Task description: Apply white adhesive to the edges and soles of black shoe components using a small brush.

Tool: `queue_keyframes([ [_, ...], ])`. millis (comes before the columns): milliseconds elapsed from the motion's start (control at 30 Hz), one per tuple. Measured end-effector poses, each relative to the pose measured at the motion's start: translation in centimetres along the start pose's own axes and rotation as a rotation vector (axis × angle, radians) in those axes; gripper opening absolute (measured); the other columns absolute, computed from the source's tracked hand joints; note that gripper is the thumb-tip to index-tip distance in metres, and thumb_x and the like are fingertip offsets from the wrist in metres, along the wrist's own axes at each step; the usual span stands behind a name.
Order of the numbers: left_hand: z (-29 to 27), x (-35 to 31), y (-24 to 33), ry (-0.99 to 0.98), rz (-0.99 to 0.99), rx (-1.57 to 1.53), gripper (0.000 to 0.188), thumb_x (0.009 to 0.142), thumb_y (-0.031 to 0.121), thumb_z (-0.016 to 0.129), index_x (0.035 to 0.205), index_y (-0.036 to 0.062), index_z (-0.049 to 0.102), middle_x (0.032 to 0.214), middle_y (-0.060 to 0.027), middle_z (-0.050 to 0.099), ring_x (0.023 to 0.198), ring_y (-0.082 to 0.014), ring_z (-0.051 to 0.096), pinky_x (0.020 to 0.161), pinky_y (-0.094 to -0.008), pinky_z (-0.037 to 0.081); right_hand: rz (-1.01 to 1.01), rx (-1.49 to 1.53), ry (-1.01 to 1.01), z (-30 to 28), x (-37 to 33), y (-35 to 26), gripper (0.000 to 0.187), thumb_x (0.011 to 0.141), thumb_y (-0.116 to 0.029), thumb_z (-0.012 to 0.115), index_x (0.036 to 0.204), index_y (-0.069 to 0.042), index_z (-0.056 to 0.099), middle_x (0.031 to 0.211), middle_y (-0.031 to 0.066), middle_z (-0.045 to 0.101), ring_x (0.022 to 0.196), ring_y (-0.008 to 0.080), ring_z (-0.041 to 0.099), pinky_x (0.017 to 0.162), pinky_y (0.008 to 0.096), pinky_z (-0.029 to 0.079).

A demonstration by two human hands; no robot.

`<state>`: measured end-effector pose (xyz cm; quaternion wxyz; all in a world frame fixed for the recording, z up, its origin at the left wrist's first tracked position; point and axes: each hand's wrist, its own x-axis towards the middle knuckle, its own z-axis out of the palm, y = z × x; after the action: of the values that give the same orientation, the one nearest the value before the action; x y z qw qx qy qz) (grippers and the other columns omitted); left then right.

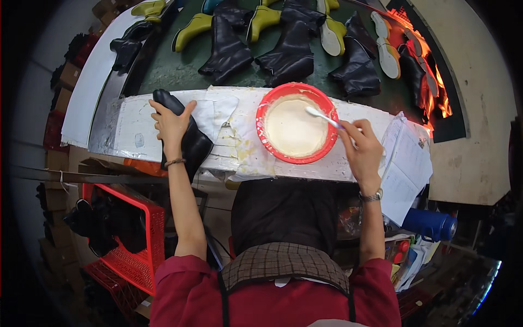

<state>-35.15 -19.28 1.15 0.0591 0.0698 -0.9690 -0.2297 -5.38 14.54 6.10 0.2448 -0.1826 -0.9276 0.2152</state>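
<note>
My left hand [173, 126] grips a black boot [198, 144] lying toe-away on the white worktop, fingers and thumb spread around its foot. To the right stands a red bowl [298, 160] of thick cream-coloured paste [294, 128]. My right hand [362, 147] pinches the handle of a small toothbrush-like brush [322, 114] with a white head. The brush head hangs over the bowl; whether it touches the paste I cannot tell. Between boot and bowl lies a white cloth [219, 111], and yellowish smears mark the worktop [338, 170].
Beyond the worktop, a green belt [163, 71] carries several black boot uppers [225, 52] and yellow-green shoe lasts [193, 31]. Orange glow [442, 101] shows at its right. Papers [406, 177] overhang the right edge, above a blue flask [430, 225]. A red crate [156, 240] holding dark footwear stands lower left.
</note>
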Motion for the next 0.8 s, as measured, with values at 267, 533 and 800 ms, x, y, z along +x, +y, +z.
queue_keyframes([
  [267,-0.4,0.2,0.4,0.098,0.05,0.037,0.112,0.074,0.026,0.075,0.161,0.0102,0.007,0.143,-0.0385,0.041,0.125,-0.0536,0.051,0.099,-0.0591,0.046,-0.257,-0.436,-0.154,1.8,2.3,-1.6,0.015,0.084,-0.021,0.074,0.098,-0.016,0.078,0.083,0.0029,0.061,0.078,0.0216,0.064,0.066,0.038,0.051],
  [533,-7.9,-1.8,1.5,-0.104,0.511,-0.6,0.051,0.088,0.011,0.069,0.13,-0.0147,0.056,0.125,-0.0246,0.067,0.116,-0.0302,0.065,0.102,-0.037,0.048,0.004,-0.117,-0.052,-0.9,0.0,-0.6,0.016,0.084,-0.022,0.079,0.098,-0.014,0.079,0.078,0.0036,0.063,0.065,0.0199,0.063,0.057,0.0327,0.048],
  [800,-11.6,-8.0,8.8,-1.101,0.453,-0.589,0.033,0.088,0.014,0.077,0.113,-0.0063,0.069,0.097,-0.0059,0.074,0.088,-0.0113,0.066,0.081,-0.0283,0.054,-0.013,0.24,-0.001,-1.6,0.5,-0.5,0.017,0.085,-0.018,0.08,0.101,-0.012,0.079,0.082,0.0019,0.065,0.065,0.0163,0.059,0.059,0.03,0.044],
])
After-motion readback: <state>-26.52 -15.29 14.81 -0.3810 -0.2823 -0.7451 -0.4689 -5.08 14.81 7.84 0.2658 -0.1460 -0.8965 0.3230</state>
